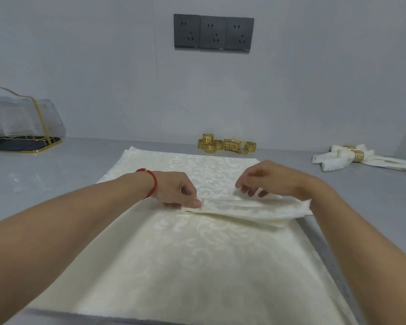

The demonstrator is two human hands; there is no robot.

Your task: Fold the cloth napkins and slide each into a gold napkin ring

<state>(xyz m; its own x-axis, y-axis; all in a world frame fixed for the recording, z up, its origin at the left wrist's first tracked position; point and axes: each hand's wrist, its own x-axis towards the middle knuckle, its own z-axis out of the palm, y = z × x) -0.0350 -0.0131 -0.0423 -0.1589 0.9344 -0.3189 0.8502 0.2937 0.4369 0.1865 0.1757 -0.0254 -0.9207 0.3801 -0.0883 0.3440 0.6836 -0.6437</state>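
Napkin folded narrow — left hand pinching its end, right hand fingers curled, touching the fold

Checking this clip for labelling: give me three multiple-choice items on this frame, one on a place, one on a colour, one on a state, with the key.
1. Where is the cluster of loose gold napkin rings?
A. at the far edge of the cloth, near the wall
B. inside the wire-framed holder
C. under the right hand

2. What colour is the bracelet on the left wrist?
A. blue
B. red
C. green

3. What is the left hand doing?
A. resting flat and open
B. pinching the end of the folded napkin
C. holding a ring

Key: 1 A, they sit beyond the cloth; 2 B, plainly red; 3 B, thumb and fingers close on the napkin's end.
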